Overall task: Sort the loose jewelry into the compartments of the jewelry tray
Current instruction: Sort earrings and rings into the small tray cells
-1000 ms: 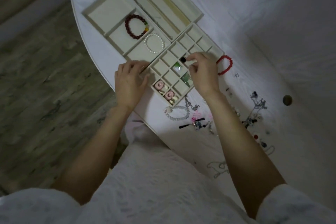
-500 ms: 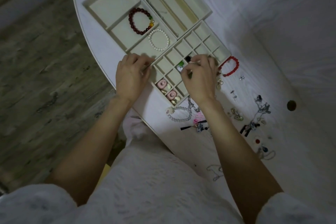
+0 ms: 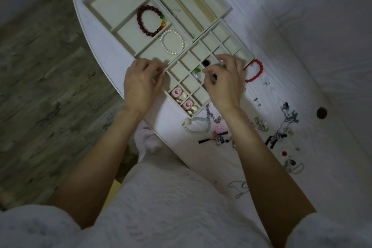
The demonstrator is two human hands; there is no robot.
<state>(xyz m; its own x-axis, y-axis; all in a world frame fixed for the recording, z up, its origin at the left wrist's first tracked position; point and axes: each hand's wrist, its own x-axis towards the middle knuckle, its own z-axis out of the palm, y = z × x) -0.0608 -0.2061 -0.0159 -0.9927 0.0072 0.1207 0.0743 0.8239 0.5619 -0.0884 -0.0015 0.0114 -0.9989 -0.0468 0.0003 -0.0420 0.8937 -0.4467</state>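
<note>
The beige jewelry tray lies on the white table. A dark red bead bracelet and a pearl bracelet lie in its large compartments. The small grid holds a black piece, a green piece and pink earrings. My left hand holds the tray's near left rim with curled fingers. My right hand hovers over the grid, fingers curled, pinching a small dark piece. Loose jewelry lies to the right: a red bracelet, a white bracelet, dark necklaces.
The round table's edge runs close to the tray's left side, with wooden floor beyond. A round hole sits in the tabletop at the right. Small studs and chains are scattered near my right arm.
My right hand left the black piece in a grid cell and drew back slightly toward me, fingers still curled. My left hand stayed on the tray rim.
</note>
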